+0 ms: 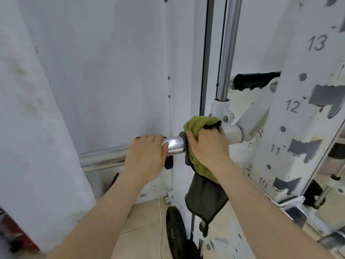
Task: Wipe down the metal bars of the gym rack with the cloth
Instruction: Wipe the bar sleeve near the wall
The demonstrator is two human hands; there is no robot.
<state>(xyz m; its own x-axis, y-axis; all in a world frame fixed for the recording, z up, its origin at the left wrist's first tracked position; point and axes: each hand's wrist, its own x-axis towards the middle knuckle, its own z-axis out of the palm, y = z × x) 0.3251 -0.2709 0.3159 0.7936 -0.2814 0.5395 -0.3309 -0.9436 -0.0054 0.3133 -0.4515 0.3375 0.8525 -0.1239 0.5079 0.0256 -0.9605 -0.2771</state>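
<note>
A shiny chrome bar sleeve (174, 144) runs sideways at the middle of the view. My left hand (147, 156) is wrapped over it from above. Just right of that, my right hand (207, 144) presses a green and dark grey cloth (200, 122) around the bar where it meets the white joint (233, 132) of the rack. The grey part of the cloth hangs down below my wrist. A vertical chrome guide rod (228, 47) rises from the white carriage above the cloth.
A white rack upright (298, 116) with numbered holes 10 to 13 stands at the right. A white wall lies behind and to the left. A black weight plate (176, 232) leans on the tiled floor below the cloth. A black padded roller (255, 81) sits behind the guide rod.
</note>
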